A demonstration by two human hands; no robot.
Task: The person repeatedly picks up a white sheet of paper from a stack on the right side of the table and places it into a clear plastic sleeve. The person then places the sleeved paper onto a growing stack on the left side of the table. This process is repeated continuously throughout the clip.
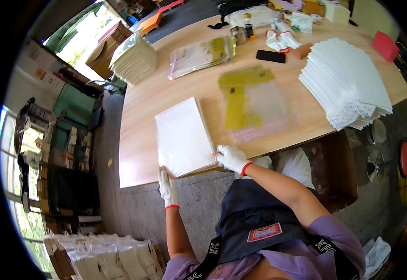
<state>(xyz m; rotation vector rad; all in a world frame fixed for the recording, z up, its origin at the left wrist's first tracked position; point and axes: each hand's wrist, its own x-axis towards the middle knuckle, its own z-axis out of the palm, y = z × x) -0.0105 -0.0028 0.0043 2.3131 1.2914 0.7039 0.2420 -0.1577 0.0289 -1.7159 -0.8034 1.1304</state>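
A white flat packet of sheets [183,133] with a glossy, clear-looking cover lies at the near left of the table. Its near edge reaches the table's front edge. My left hand [168,190], in a white glove with a red cuff, holds the packet's near left corner. At the near right corner my right hand [232,159], gloved the same way, has its fingers closed on the packet's edge. Bare fingertips show from the gloves. To the right of the packet lie clear plastic sleeves [255,100] with yellow-green print, spread flat in a thin pile.
A fanned stack of white sheets [341,84] covers the table's right side. Farther back stand a tall stack of packets [133,58], a pile of printed sleeves [201,55], a black phone [270,56], a bottle [249,25] and spare gloves [278,41]. An open cardboard box [336,168] sits below the front edge.
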